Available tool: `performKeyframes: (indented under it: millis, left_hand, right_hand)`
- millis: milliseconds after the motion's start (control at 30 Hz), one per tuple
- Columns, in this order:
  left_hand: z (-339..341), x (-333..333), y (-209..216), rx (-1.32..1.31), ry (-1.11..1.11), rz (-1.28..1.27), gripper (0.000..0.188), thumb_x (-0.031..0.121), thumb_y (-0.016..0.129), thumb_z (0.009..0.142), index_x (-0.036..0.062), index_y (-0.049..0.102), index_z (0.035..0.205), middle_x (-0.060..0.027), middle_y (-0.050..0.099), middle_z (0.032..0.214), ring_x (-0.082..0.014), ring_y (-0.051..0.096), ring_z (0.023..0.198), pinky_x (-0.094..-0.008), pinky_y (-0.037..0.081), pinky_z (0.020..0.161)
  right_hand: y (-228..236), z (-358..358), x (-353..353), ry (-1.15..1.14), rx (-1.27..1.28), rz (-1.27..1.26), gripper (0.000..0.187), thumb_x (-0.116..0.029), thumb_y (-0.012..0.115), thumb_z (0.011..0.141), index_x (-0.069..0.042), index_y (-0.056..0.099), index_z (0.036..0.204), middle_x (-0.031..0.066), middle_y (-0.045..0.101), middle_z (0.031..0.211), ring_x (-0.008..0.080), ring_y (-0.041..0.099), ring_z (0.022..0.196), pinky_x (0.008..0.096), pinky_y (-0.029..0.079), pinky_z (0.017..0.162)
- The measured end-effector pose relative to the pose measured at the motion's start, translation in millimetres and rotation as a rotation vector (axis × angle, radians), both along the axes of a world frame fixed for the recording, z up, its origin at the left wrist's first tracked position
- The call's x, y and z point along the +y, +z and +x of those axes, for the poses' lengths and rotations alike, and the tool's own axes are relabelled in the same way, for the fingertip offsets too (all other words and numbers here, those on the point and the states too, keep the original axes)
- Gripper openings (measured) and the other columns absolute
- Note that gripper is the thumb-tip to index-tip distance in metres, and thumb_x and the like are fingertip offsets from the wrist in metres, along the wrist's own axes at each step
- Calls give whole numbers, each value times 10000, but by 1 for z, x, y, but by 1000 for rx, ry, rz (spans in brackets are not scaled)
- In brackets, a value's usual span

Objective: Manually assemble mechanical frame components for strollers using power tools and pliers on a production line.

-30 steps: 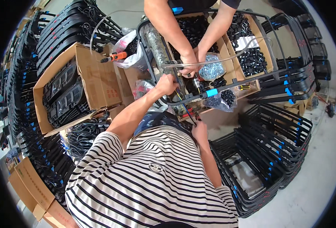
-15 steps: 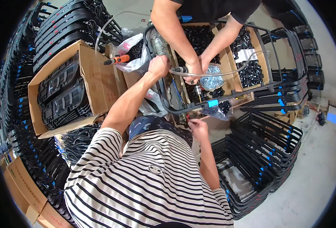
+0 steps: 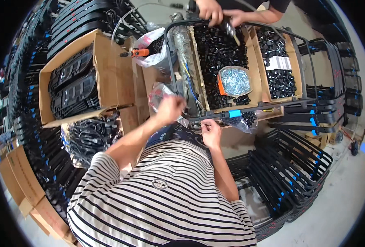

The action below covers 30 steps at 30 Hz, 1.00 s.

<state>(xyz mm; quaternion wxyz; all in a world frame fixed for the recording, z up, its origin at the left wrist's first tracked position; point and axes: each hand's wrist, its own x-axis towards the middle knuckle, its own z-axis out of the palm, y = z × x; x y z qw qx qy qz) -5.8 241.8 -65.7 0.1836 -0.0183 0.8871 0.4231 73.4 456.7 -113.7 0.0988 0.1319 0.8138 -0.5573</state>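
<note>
A black rectangular tube frame (image 3: pixel 273 106) lies across the boxes in front of me, with blue tape (image 3: pixel 234 113) on its near bar. My left hand (image 3: pixel 171 109), smeared by motion, is beside the frame's near left corner; its grip does not show clearly. Close below the near bar is my right hand (image 3: pixel 211 132), its fingers curled together in a pinch. Whatever those fingers hold is hidden or too small to name. Across the frame, a co-worker's hands (image 3: pixel 221 15) hold a power driver (image 3: pixel 231 32) by the far bar.
Under the frame, cardboard boxes hold black plastic parts (image 3: pixel 217 49) and a packet of screws (image 3: pixel 235 81). An orange-handled driver (image 3: pixel 135 53) rests by a white bag. Left stands a carton of black panels (image 3: pixel 73 82); stacked black frames (image 3: pixel 281 173) rise at right.
My left hand has left the frame's left bar and come nearer to me. My right hand has shifted slightly left. The co-worker's hands and driver have moved from the near bar to the far side.
</note>
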Motion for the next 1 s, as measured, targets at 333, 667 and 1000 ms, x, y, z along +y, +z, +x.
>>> performKeyframes:
  millis: [333, 667, 1000]
  left_hand:
    - [100, 98, -34, -303, 468, 195, 309, 265, 594, 903, -21, 684, 827, -184, 673, 710, -309, 652, 600, -424, 527, 657]
    - [105, 120, -60, 261, 105, -316, 266, 218, 584, 921, 20, 695, 783, -135, 648, 652, -280, 596, 537, -399, 483, 543]
    - [93, 125, -79, -418, 693, 667, 257, 256, 616, 939, 36, 715, 854, -12, 620, 670, -100, 507, 521, -275, 377, 465]
  right_hand:
    - [20, 3, 20, 172, -142, -322, 95, 53, 596, 879, 32, 585, 971, 58, 616, 809, 101, 603, 594, 245, 486, 487]
    - [10, -3, 39, 256, -5, -305, 78, 35, 613, 870, 23, 585, 942, 74, 614, 867, 117, 616, 629, 262, 502, 553]
    - [2, -5, 79, 287, 263, -172, 58, -33, 616, 889, -5, 595, 935, 73, 617, 812, 141, 614, 708, 278, 490, 613]
